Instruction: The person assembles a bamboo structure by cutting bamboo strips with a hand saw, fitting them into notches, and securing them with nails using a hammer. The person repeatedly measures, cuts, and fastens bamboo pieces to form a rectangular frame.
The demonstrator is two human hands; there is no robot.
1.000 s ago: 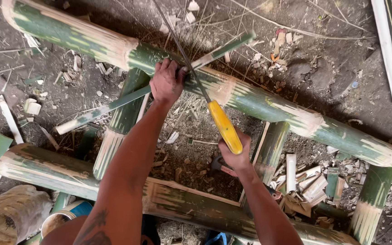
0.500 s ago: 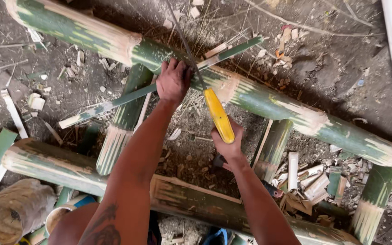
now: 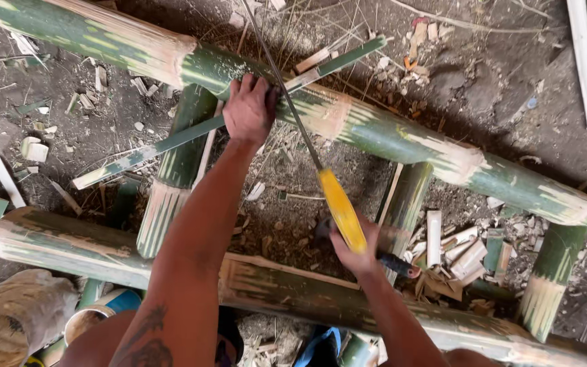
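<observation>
Landmark: long green bamboo pole (image 3: 402,139) with pale shaved patches, lying diagonally across the dirt ground (image 3: 504,75).

Left hand (image 3: 249,112) presses down on a thin split green bamboo strip (image 3: 171,141), fingers curled closed over it right where the strip crosses on top of the pole. The strip runs beyond the hand both ways, one end past the pole's far side, the other toward the near side.

Right hand (image 3: 354,248) is on the near side of the pole, closed around the yellow handle (image 3: 341,207) of a long narrow-bladed saw (image 3: 287,102). The blade slants up from the handle and crosses the pole just beside the left hand; whether its edge touches the strip is probably but not clearly shown.

Short cut bamboo pieces (image 3: 456,248) lie heaped near the pole's near side, beside the right hand.
</observation>
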